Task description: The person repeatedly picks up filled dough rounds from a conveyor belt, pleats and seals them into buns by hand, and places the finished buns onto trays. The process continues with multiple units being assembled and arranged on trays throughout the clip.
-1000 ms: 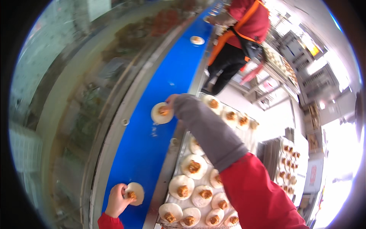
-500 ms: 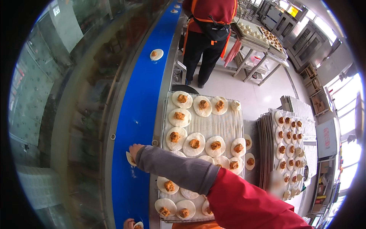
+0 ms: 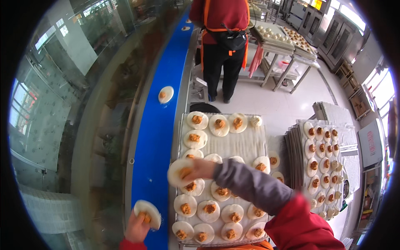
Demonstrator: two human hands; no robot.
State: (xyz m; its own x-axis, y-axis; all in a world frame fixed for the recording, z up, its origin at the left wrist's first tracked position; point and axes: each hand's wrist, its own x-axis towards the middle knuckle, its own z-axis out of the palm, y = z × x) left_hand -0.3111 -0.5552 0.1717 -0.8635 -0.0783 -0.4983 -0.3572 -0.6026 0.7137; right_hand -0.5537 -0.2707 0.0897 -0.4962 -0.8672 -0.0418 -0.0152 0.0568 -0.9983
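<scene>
My right hand [image 3: 203, 168] pinches the edge of a flat white dough round with brown filling [image 3: 176, 171], holding it above the left edge of a lined tray [image 3: 233, 145]. Lower down at the left, my left hand [image 3: 137, 229] grips another filled dough round [image 3: 149, 212], tilted over the blue conveyor belt [image 3: 155, 135]. Rows of similar open rounds lie on the tray, among them a filled round [image 3: 210, 210] near its middle. One small pleated bun [image 3: 256, 121] sits at the tray's far right corner. My right forearm hides part of the rows.
Further up the belt lies another filled round [image 3: 166, 95]. A stack of trays [image 3: 295, 156] topped with filled rounds and buns stands to the right. Ahead, a person in red and black [image 3: 225, 54] stands beside a table [image 3: 273, 52] with more trays. Ovens [image 3: 339, 39] line the back right.
My right hand has lifted a filled round off the belt and carried it rightward over the tray's edge. My left hand has risen from the lower edge with its own round.
</scene>
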